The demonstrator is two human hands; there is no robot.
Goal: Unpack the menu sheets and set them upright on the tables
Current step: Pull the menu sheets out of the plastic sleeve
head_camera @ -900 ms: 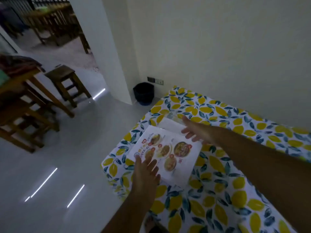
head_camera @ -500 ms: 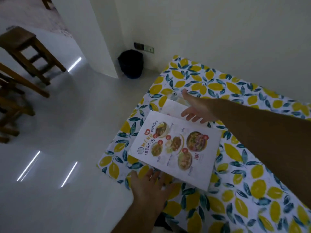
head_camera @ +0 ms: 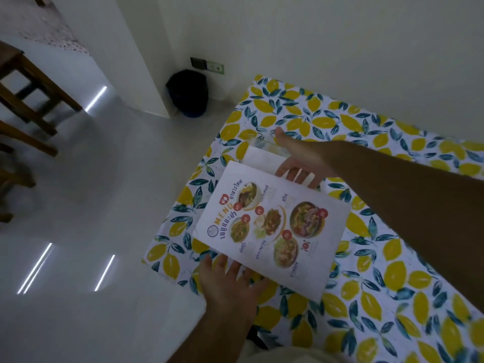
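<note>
Menu sheet [head_camera: 272,229]: printed side up, food photos and the word MENU showing, it lies nearly flat over the lemon-print tablecloth [head_camera: 392,284], between the two hands, not yet upright
Left hand [head_camera: 230,284]: open, fingers spread, fingertips [head_camera: 233,268] at the sheet's near edge, some seeming to slip just beneath it; my guess is that it props that edge so the sheet can be tipped up
Right hand [head_camera: 301,158]: reaching across at the sheet's far edge, thumb up and away, fingers [head_camera: 296,176] curled round something pale; loosely gripping, though I cannot tell how firmly
Under the right hand: a white folded piece [head_camera: 262,158] with a clear, glossy strip [head_camera: 264,143] just beyond the thumb; it looks like a stand or wrapper, but it is too blurred to name
Why held so: one hand at each end keeps a limp sheet from sliding or buckling while it is raised, in my judgement
Step in hand: probably seating the sheet against that pale piece, then lifting it
Risk: the left hand sits at the table's corner, so a nudge could push the sheet off the edge to the floor [head_camera: 104,205]
Beyond the right hand: a dark bin [head_camera: 188,93] against the wall, well clear of the table
Off past the left hand: wooden stools [head_camera: 28,85], well apart from the work
</note>
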